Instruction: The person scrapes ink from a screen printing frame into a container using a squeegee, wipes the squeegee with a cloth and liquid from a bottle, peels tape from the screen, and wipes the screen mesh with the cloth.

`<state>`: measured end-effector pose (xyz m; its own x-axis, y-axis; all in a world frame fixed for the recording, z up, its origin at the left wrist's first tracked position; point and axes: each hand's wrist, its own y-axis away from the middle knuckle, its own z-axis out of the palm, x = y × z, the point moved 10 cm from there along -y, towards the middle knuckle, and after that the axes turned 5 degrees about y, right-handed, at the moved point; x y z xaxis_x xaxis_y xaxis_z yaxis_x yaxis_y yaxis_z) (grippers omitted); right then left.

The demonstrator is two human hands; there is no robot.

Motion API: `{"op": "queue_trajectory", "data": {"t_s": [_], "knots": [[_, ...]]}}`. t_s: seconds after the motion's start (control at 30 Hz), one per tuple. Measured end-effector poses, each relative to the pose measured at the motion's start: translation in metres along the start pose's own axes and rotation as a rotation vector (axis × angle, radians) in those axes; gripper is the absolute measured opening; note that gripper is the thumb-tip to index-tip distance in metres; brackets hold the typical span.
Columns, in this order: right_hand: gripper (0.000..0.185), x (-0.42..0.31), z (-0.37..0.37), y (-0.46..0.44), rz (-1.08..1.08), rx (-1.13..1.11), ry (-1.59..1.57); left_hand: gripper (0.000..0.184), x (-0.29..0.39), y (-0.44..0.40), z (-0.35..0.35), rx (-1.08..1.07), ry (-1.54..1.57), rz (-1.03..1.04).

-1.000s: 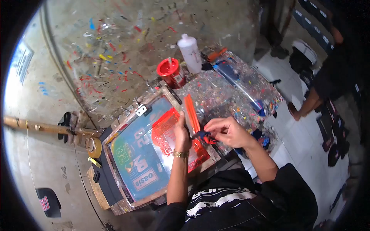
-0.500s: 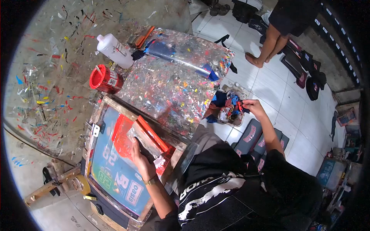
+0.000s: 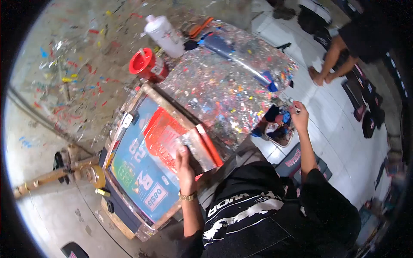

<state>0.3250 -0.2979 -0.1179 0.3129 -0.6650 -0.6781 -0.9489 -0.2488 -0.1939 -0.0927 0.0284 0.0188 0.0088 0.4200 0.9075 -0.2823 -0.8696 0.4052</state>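
My left hand (image 3: 185, 168), with a gold watch at the wrist, grips a squeegee (image 3: 194, 148) with an orange-red edge. The squeegee rests near the right side of a framed printing screen (image 3: 131, 162). Red ink (image 3: 157, 133) is spread over part of the blue mesh, beside pale lettering and logos. My right hand (image 3: 301, 118) is above the edge of a basket (image 3: 282, 144) of coloured rags (image 3: 275, 124). Its fingers are curled together near something small and pale, which is too unclear to name.
A red ink tub (image 3: 159, 71) and a white bottle (image 3: 165, 36) stand behind the screen. The paint-spattered board (image 3: 206, 86) bears a clear roll (image 3: 241, 62). Another person's bare feet (image 3: 320, 76) are on the tiled floor, near dark printed pieces (image 3: 361, 94).
The view has shifted, so the bench sits further right. My right hand has lifted and curled over the basket's far edge. My left hand and the squeegee have moved toward the screen's near edge.
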Motion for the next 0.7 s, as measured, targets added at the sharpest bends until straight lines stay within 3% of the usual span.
{"op": "queue_trajectory", "data": {"t_s": [0.13, 0.23, 0.3, 0.4, 0.43, 0.5, 0.63, 0.7], "knots": [[0.023, -0.081, -0.006, -0.015, -0.021, 0.030, -0.233, 0.032, -0.005, -0.003, 0.012, -0.130, -0.028, -0.005], [0.018, -0.137, -0.027, -0.023, -0.225, 0.164, -0.267, 0.033, -0.024, -0.009, 0.000, 0.004, 0.179, -0.128], [0.017, -0.152, -0.046, -0.028, -0.244, 0.222, -0.208, 0.042, -0.031, 0.008, 0.037, -0.467, 0.652, -0.435], [0.016, -0.129, -0.058, -0.037, -0.165, 0.280, -0.228, 0.046, -0.033, 0.018, 0.041, -0.618, 0.773, -0.424], [0.016, -0.117, -0.058, -0.039, -0.082, 0.292, -0.294, 0.046, -0.029, 0.018, 0.040, -0.612, 0.766, -0.415], [0.015, -0.113, -0.057, -0.036, -0.086, 0.282, -0.263, 0.049, -0.031, 0.027, 0.046, -0.618, 0.865, -0.543], [0.012, -0.115, -0.056, -0.029, -0.094, 0.263, -0.225, 0.054, -0.055, 0.023, 0.033, -0.555, 0.850, -0.591], [0.011, -0.121, -0.054, -0.026, -0.102, 0.251, -0.260, 0.056, -0.070, 0.010, 0.015, -0.427, 0.644, -0.494]]}}
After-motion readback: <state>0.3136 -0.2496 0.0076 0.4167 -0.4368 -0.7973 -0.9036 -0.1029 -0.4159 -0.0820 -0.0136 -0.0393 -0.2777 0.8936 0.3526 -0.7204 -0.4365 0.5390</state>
